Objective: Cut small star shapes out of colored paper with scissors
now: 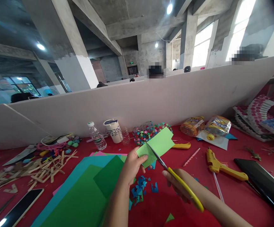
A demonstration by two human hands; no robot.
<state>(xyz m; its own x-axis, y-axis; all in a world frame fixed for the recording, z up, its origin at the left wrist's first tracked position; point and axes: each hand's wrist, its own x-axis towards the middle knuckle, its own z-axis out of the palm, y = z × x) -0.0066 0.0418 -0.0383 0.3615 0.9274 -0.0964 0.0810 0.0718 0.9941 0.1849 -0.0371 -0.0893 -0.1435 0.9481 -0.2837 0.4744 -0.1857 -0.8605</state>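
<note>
Between thumb and fingers, my left hand (132, 165) pinches the left end of a light green sheet of paper (161, 142), raised above the red table. My right hand (178, 183) grips yellow-handled scissors (184, 187). Their metal blades point up and left and meet the paper close to my left fingers. A notch shows at the paper's right edge. Below my hands lie blue paper scraps (140, 187) and a small green scrap (170, 217). Larger green and blue paper sheets (77, 192) lie beneath and left of my left forearm.
Behind the paper is a heap of colourful stars (142, 135). A water bottle (97, 137) and a white cup (113, 130) stand by the partition (118, 101). On the right are a yellow glue gun (224, 167), a yellow cutter (181, 146) and a black tablet-like object (259, 179); wooden sticks (49, 168) and a phone (23, 208) lie left.
</note>
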